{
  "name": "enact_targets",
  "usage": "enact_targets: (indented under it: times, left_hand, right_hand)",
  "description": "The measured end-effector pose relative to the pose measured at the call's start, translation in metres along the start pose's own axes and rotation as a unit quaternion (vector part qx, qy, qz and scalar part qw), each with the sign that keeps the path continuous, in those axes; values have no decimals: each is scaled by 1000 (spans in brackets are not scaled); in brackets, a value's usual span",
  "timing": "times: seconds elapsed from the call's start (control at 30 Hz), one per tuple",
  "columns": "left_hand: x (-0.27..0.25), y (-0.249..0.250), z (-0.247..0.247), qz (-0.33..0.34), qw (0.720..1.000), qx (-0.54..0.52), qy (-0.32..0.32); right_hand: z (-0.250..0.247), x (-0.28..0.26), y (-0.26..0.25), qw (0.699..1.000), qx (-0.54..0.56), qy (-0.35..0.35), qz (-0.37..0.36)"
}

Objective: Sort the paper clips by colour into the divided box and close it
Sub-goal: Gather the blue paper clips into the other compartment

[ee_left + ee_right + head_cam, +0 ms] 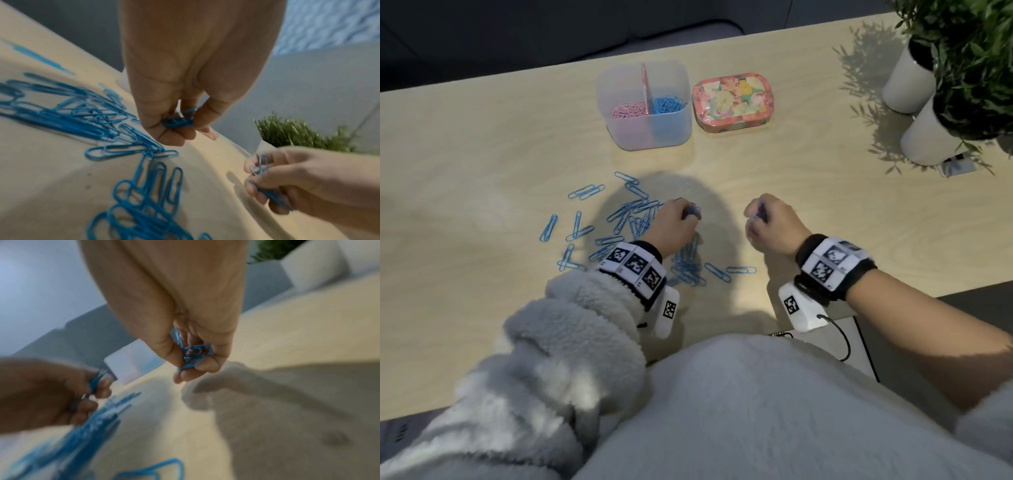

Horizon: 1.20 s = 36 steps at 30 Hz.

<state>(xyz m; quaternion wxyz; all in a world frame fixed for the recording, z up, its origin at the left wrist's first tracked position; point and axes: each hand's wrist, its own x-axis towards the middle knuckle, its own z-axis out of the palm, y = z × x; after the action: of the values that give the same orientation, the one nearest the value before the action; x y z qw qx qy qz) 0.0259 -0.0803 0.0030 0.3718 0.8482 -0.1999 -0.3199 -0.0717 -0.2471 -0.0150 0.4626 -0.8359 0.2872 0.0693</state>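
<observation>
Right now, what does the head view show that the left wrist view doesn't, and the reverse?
Only the head view shows the divided box with pink clips left of its divider and blue ones right, and the floral lid lying beside it, off the box.

Only the left wrist view shows the grips from below: the left hand curls around a bunch of blue clips.

Both show the right hand holding blue clips, the loose blue clips on the table, and the plants.

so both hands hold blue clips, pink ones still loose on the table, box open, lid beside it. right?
Wrong on one point: the loose clips on the table are all blue in the head view; pink ones lie only in the box. Left hand and right hand hold blue clips; lid beside it.
</observation>
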Motion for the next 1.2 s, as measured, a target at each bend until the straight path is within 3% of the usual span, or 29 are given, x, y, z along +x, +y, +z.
enact_targets:
  times: [0.07, 0.13, 0.23, 0.3, 0.37, 0.57, 0.67, 0.83, 1.0, 1.1, 1.2]
  left_hand:
    - [-5, 3, -2, -34, 996, -82, -33]
    - [-12, 4, 2, -17, 994, -54, -91]
    - [-23, 1, 11, 86, 971, 167, -150]
    - [-24, -3, 18, 148, 932, 286, -168]
    - [-23, -4, 20, 167, 917, 318, -173]
    - [-19, -2, 21, 163, 911, 337, -174]
    - [-23, -6, 17, 158, 936, 288, -128]
    - [-25, -10, -11, 123, 983, 138, -6]
    - [-10, -5, -51, 87, 989, 97, 68]
    - [8, 6, -73, 86, 984, 103, 119]
    - [31, 22, -89, 85, 977, 103, 166]
  right_hand:
    - [-6, -6, 1, 989, 136, -34, 50]
    - [-9, -15, -1, 981, 162, -73, 80]
    - [-8, -28, -1, 990, -1, -137, -13]
    - [-5, -34, 1, 965, -186, -174, -56]
    - [0, -38, 2, 935, -295, -178, -80]
    - [2, -32, -2, 938, -278, -188, -91]
    - [-14, -12, -24, 958, -198, -187, -86]
    - [-41, 43, -101, 985, -2, -158, -71]
    - [-35, 108, -171, 993, 102, -57, -35]
    - [-30, 132, -193, 985, 155, -79, 12]
    - [-28, 145, -197, 988, 124, -87, 18]
